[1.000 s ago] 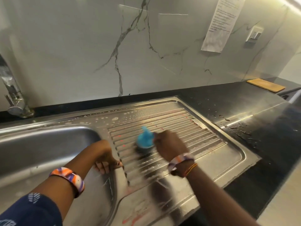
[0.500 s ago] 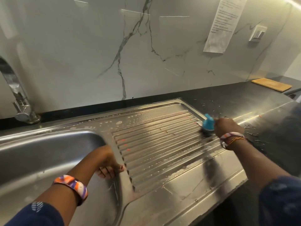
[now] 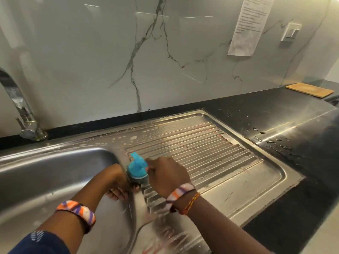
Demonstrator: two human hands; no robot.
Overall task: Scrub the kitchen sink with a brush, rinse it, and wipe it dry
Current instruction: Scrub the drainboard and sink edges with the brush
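A blue plastic scrubbing brush with a knob-shaped handle and dark bristles [image 3: 137, 168] is gripped by the right hand [image 3: 166, 176], whose fingers are curled round its side. The bristles are pressed down on the near left end of the ribbed steel draining board [image 3: 211, 154], just beside the rim of the basin. The left hand [image 3: 117, 182] is hooked over that rim, its fingers curled down against the inner wall of the brushed stainless-steel sink basin [image 3: 55, 173]; it touches the brush or lies just beside it, which cannot be told. A striped orange, purple and white band is worn on each wrist, and a thin red-and-yellow cord [image 3: 190, 203] is seen beside the right one. Soapy droplets are scattered over the raised ridges and the flat steel behind them. A curved chrome tap [image 3: 20, 109] is mounted at the far left. The glossy black stone counter [image 3: 286, 125] is flecked with water. Behind it a polished white marble-patterned wall [image 3: 128, 57] is hung with a printed paper sheet [image 3: 247, 24], near a white switch plate [image 3: 291, 33]. A flat wooden board [image 3: 310, 90] is laid at the far right.
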